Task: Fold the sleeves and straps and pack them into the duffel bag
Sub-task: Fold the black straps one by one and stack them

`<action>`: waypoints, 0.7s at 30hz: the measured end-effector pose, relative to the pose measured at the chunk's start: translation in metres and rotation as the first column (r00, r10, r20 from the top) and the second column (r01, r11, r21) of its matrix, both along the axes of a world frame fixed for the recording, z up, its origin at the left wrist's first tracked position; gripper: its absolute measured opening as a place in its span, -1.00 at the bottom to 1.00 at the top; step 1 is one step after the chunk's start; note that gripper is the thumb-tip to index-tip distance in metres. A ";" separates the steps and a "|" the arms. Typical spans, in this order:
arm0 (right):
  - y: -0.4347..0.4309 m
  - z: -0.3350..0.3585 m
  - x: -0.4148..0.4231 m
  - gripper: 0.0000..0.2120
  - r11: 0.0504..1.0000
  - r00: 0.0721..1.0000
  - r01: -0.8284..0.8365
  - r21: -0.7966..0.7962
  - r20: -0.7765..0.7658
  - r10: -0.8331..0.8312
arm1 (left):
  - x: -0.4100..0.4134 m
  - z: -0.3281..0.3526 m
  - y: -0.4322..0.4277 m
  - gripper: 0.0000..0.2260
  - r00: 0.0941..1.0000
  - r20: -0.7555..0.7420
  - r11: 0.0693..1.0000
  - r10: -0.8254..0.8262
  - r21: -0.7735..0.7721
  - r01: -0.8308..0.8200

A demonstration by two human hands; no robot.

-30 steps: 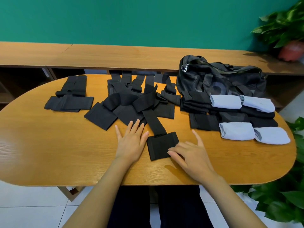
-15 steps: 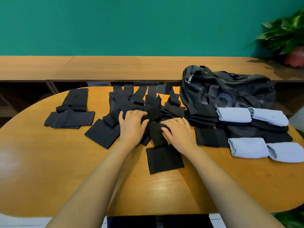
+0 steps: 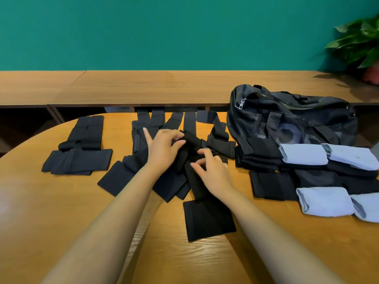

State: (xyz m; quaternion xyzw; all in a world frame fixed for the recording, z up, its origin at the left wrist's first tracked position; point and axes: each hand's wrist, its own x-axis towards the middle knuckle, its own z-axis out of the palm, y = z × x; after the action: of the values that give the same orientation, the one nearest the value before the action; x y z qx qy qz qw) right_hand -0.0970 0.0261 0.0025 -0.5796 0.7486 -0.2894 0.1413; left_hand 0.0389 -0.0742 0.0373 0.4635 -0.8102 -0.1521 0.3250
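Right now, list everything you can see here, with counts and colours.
duffel bag: one, black, far right of table.
light blue sleeves: four, rolled, in front of bag.
black straps: loose pile, count unclear, table centre.
folded black pieces: several, left, right and near edge.
table: one, wooden, oval.
bench: wooden, along teal wall.
plant: one, green, far right.
left hand: pinches a strap in the pile.
right hand: rests on the pile, grip unclear.

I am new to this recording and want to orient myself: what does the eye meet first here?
Two bare hands work in a tangled pile of black straps at the middle of the wooden table: the left hand pinches a strap, and the right hand is beside it. At the far right lies a black duffel bag, with four light blue rolls in front of it.
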 end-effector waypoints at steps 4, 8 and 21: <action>-0.020 0.003 0.014 -0.54 0.994 0.981 0.086 0.065 0.169 -0.096 | 0.020 -0.003 -0.007 -0.95 0.991 -0.137 0.987 0.011 0.161 0.011; -0.024 0.006 0.023 -0.51 0.988 0.996 0.059 0.139 0.053 -0.067 | 0.035 -0.008 -0.011 -0.88 0.940 -0.229 0.956 0.253 0.207 -0.207; -0.050 0.013 0.022 -0.39 0.984 0.993 0.030 0.178 0.111 -0.050 | 0.026 -0.033 0.038 -0.80 0.935 0.323 0.966 0.147 -0.251 -0.066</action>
State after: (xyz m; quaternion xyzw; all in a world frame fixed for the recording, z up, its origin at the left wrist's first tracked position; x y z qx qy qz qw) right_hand -0.0749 -0.0243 0.0159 -0.5321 0.7733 -0.2578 0.2291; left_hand 0.0648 -0.0366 0.0044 0.4844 -0.8397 0.0453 0.2413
